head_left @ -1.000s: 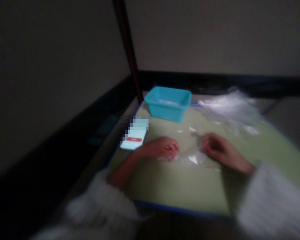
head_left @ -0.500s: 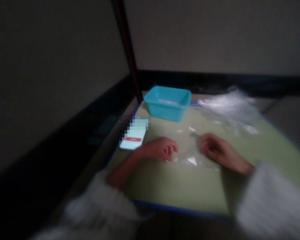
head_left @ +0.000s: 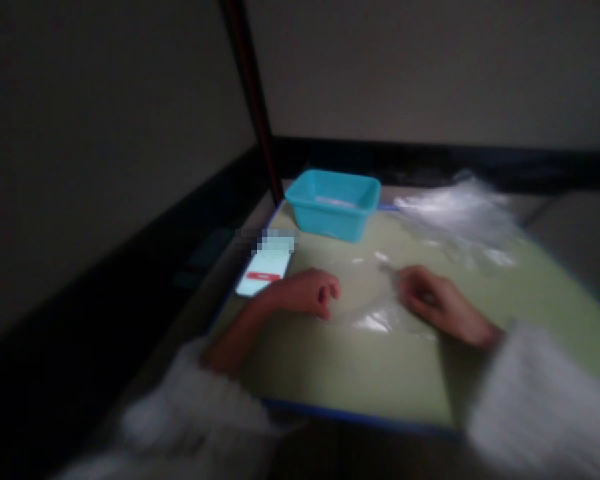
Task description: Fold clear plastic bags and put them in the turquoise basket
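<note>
Fingers of the left hand [head_left: 305, 292] curl loosely in the head view, a small gap showing between thumb and forefinger; whether they have hold of any film I cannot tell. The right hand [head_left: 437, 300] is half closed, its fingertips at the other side of a clear plastic bag [head_left: 377, 320]; blur hides whether they pinch it. The bag lies on the green table top [head_left: 360, 380] between both hands, and having a hand at each side probably helps keep such slippery film spread.

The teal tub [head_left: 330, 223], with something pale in its bottom, stands beyond, near the far edge, seemingly set there to be reachable without crowding the hands. A heap of clear plastic [head_left: 460, 213] lies at the far right, perhaps for the same reason. The lit phone [head_left: 260, 280] sits along the left edge, just beside the left wrist, so leftward room is tight. Table surface runs from the bag to the blue near edge, leaving space to draw back; rightward looks roomier too.
</note>
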Tool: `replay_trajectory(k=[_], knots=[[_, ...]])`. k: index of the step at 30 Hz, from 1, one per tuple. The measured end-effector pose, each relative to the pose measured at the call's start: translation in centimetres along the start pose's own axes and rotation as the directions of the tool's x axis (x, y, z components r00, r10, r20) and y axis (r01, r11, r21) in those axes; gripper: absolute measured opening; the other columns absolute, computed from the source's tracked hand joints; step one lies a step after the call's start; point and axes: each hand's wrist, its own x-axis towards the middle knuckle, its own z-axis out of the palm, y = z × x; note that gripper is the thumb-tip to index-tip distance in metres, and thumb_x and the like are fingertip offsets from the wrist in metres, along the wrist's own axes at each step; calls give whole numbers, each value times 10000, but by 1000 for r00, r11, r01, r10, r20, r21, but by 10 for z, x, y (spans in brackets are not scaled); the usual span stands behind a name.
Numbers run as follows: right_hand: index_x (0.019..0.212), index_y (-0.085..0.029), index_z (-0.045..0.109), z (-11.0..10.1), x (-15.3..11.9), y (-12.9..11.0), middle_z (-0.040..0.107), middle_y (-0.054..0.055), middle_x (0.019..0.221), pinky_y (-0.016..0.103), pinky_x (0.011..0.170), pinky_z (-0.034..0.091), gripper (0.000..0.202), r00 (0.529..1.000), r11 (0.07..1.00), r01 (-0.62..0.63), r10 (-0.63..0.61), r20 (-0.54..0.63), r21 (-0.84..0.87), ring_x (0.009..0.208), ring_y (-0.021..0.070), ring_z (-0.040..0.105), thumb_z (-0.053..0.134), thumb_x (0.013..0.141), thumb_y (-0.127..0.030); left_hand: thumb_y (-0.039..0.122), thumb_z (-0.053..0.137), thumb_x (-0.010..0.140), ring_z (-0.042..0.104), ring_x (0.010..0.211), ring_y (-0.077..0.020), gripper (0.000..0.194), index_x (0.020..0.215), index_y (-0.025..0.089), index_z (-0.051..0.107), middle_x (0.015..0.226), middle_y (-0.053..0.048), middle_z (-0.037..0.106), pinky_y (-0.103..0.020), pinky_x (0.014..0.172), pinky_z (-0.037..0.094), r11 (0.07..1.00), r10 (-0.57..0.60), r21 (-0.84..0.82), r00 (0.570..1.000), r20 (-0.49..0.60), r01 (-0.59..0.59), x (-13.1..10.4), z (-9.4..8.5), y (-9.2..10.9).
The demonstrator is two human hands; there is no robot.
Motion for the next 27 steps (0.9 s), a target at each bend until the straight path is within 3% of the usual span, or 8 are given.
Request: replay_trajectory(k=[3,7,10,14,18,27], knots=[[1029,-190,497,-2,-1,-3,615,62,825,319,599,496,204,996,990,61,-69,-58,-128,674,181,592,506,842,-271,142,689,637,515,561,-90,242,870,133,624,600,49,552,-182,525,349,997,65,60,990,-123,-58,0,0,2],[985,-192,514,-4,-3,-8,600,81,888,341,687,494,143,973,958,193,-215,-82,-212,772,197,594,433,868,-203,180,614,750,572,721,-128,187,931,133,630,827,-27,624,-233,667,445,973,230,100,918,-323,-209,2,14,21],[965,-189,518,-4,-4,-8,601,92,928,351,735,489,158,962,940,253,-269,-43,-228,842,209,593,403,863,-156,217,545,839,573,1036,-188,242,1058,140,615,1128,-97,612,-302,911,436,891,454,133,861,-230,-435,3,32,36],[980,-187,517,-3,-4,-6,603,92,937,365,750,487,175,965,940,243,-260,-44,-239,860,219,592,410,849,-141,311,520,881,339,1339,-223,513,1343,115,414,1427,-150,391,-356,1109,266,814,536,292,843,-44,-503,7,53,36],[983,-187,515,-2,-4,-6,603,88,922,358,739,490,169,966,942,241,-256,-33,-234,843,215,596,409,856,-150,465,531,856,203,1398,-242,707,1414,100,296,1488,-160,264,-390,1149,168,744,563,411,826,40,-527,14,66,23],[993,-186,521,-3,-4,-9,605,94,911,355,717,492,173,966,939,247,-257,-13,-240,822,218,589,402,869,-172,577,475,842,194,1399,-261,778,1408,76,295,1476,-178,282,-405,1148,139,695,573,504,818,42,-513,16,74,23]])
